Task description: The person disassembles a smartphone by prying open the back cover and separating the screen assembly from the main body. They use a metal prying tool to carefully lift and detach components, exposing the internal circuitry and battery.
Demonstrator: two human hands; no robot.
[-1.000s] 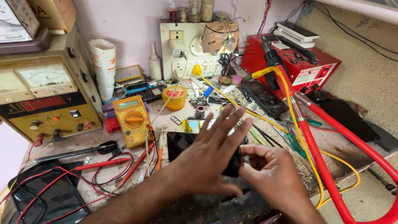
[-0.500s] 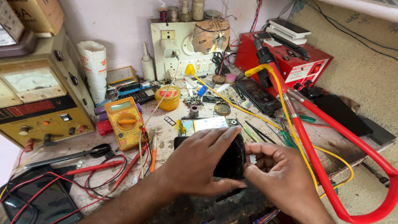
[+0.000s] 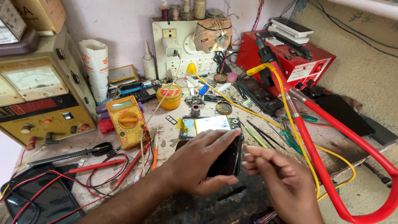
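Note:
My left hand (image 3: 203,159) grips a black phone screen panel (image 3: 227,159), tilted up off the stained workbench, with fingers over its top edge and thumb under it. My right hand (image 3: 278,179) hovers just right of the panel, fingers loosely curled, holding nothing I can see. Right behind the panel lies an opened phone body (image 3: 209,124) with a pale battery showing.
A yellow multimeter (image 3: 125,120) with red and black probe leads lies left. A beige power supply (image 3: 39,99) stands far left. A red hose (image 3: 331,153) and yellow cable cross the right side. Tweezers (image 3: 260,133), a yellow tin (image 3: 170,97), a red box (image 3: 290,58) and a switchboard (image 3: 186,45) sit behind.
The left hand has lifted and tilted the black panel upright. The right hand has let go of it and drawn back to the right.

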